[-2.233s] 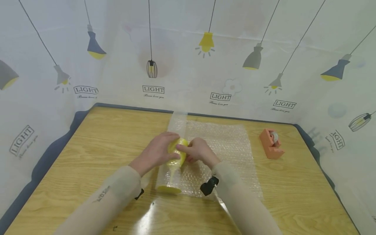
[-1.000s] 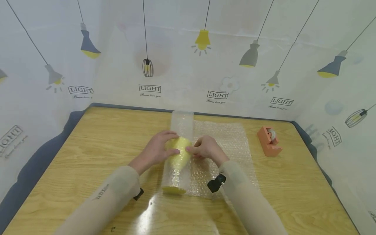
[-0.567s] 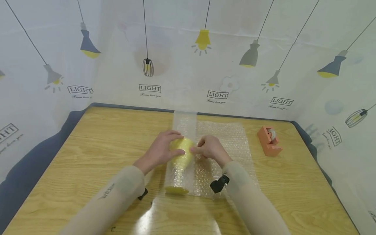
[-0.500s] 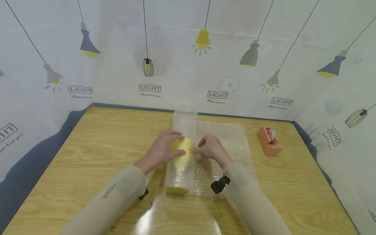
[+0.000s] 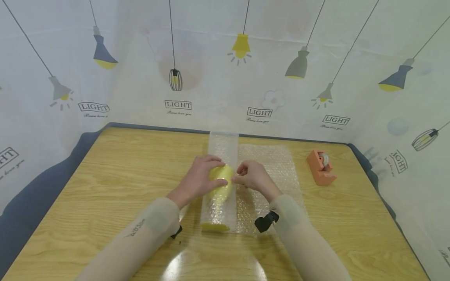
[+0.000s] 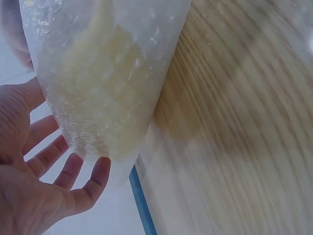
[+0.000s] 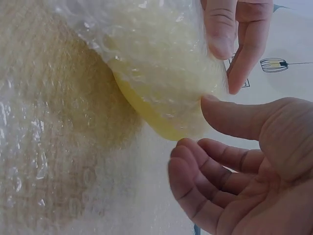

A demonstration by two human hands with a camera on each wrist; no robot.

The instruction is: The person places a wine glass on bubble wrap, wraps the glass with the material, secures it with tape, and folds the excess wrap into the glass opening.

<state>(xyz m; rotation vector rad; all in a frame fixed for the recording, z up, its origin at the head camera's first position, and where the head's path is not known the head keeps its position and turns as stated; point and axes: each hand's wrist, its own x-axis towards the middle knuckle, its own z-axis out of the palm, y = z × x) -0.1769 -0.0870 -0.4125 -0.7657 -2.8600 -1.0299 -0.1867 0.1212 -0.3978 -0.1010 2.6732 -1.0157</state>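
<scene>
Goblet (image 5: 219,191) in bubble wrap (image 5: 277,171), left hand (image 5: 197,176) curved round its top, right hand (image 5: 254,176) touching its side, pinch unclear.

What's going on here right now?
A person's left-hand grip holds a yellow goblet through bubble wrap, which covers it only partly. The right-hand grip touches the wrap near the goblet's rim. More wrap lies spread to the right, and an orange tape dispenser stands beyond it, untouched.
</scene>
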